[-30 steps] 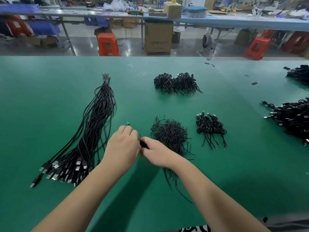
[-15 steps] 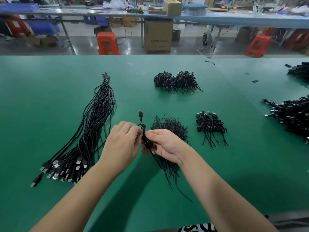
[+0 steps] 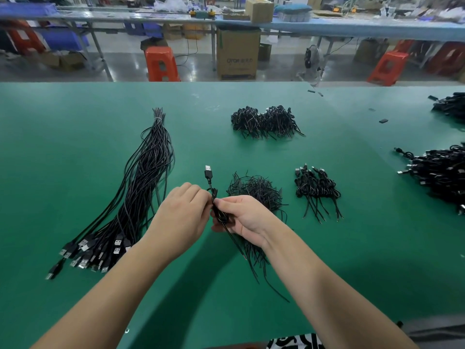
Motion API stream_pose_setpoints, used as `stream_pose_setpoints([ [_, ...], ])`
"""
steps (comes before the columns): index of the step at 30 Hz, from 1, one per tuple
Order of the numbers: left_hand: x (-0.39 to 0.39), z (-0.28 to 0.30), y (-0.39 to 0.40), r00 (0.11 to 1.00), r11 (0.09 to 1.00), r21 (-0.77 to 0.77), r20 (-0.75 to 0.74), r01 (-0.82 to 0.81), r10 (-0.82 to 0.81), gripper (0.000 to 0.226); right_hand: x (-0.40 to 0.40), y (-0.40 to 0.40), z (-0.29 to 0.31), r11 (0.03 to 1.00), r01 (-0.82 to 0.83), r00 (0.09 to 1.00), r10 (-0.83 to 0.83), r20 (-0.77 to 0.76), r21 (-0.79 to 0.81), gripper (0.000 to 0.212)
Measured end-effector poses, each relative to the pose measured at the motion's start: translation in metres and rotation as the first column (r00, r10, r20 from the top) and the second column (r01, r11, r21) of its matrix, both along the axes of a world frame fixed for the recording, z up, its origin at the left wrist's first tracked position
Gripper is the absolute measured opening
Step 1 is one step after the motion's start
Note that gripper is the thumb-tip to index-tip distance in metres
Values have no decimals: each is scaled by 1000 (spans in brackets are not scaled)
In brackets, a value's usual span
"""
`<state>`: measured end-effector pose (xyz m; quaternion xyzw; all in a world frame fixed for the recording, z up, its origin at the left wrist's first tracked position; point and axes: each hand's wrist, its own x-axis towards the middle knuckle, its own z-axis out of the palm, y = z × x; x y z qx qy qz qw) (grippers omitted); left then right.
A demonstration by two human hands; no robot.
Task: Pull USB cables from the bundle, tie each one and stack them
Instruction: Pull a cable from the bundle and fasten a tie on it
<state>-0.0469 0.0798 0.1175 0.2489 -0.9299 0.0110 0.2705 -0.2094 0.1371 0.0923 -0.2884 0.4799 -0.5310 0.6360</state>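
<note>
A coiled black USB cable [image 3: 208, 175] is held upright between both hands, its silver plug pointing up and its loose tail trailing down. My right hand [image 3: 245, 217] grips the coil from the right, thumb on top. My left hand [image 3: 182, 216] pinches the coil's upper part from the left. The long bundle of USB cables [image 3: 141, 187] lies to the left on the green table [image 3: 75, 137], plugs fanned out near me. A small stack of tied cables [image 3: 315, 188] lies to the right.
A loose heap of black twist ties [image 3: 255, 188] lies just behind my right hand. Another tied pile [image 3: 264, 120] sits farther back. More cable heaps [image 3: 440, 172] crowd the right edge. Beyond the table are orange stools [image 3: 161, 62] and a cardboard box [image 3: 237, 56].
The hands have lifted the coiled cable slightly and turned it, so the USB plug now stands up in plain sight. My right hand has opened toward me around the coil.
</note>
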Motion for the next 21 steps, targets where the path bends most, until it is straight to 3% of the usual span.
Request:
stream_pose_setpoints([
  [2,1,1,-3,998,991,-129,57,20,-12,22,2,0,-1,1000,11,1000,-11,13,21,16],
  [4,2,3,-4,998,991,-135,60,14,-6,21,2,-1,0,999,23,1000,-23,9,41,17],
  [7,3,5,-3,992,975,210,-82,-75,94,11,-2,-2,0,997,47,980,-59,-190,-64,17],
  [10,2,1,-9,949,752,652,-167,-97,267,15,-3,0,1,949,-47,846,-129,-517,-313,40],
  [12,0,-3,-9,931,608,793,-186,-46,314,18,-3,-3,0,926,-71,737,-201,-645,-370,34],
  [13,-1,-3,-9,927,588,808,-198,-30,320,17,-2,-5,-1,932,-51,726,-213,-653,-360,26],
  [15,-2,-3,-6,929,634,773,-207,-36,306,16,-2,-7,-1,953,-4,749,-198,-633,-303,7],
  [19,-3,2,1,958,800,598,-202,-43,202,16,-2,-4,1,966,77,819,-203,-537,-248,14],
  [21,-1,3,2,981,919,393,-168,-22,96,11,-1,-2,3,973,58,849,-165,-501,-222,13],
])
